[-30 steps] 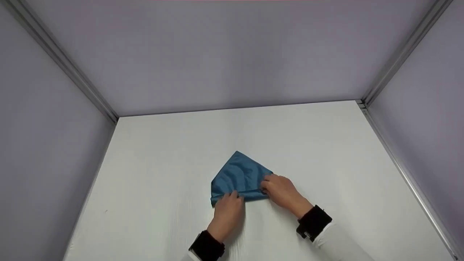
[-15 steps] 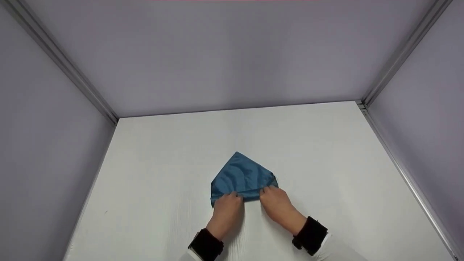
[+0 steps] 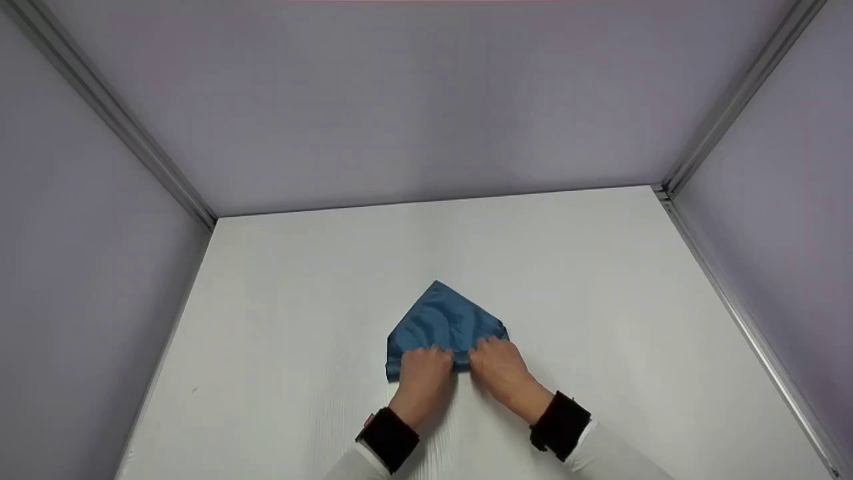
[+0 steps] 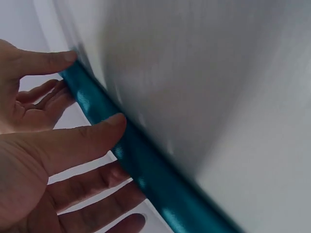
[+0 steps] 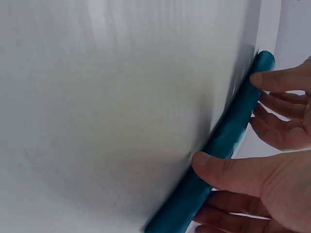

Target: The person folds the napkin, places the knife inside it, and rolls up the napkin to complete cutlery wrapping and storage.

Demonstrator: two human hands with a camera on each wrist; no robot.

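A blue cloth (image 3: 443,320) lies on the white table (image 3: 600,280) with a point towards the far side. Its near edge is rolled into a narrow tube (image 4: 146,165), also seen in the right wrist view (image 5: 223,141). My left hand (image 3: 423,373) rests on the left part of the roll and my right hand (image 3: 496,367) on the right part, side by side. In the wrist views each thumb (image 4: 97,136) (image 5: 228,170) touches the near side of the roll, and the fingers reach over it nearly straight.
Grey-lilac walls with metal corner rails (image 3: 113,120) close in the table at the left, back and right. Bare white tabletop surrounds the cloth. Black wristbands (image 3: 390,437) sit on both wrists over white sleeves.
My right hand slid left from the cloth's right corner to the near edge beside my left hand. Both hands have moved slightly forward and the near edge has rolled further up the cloth.
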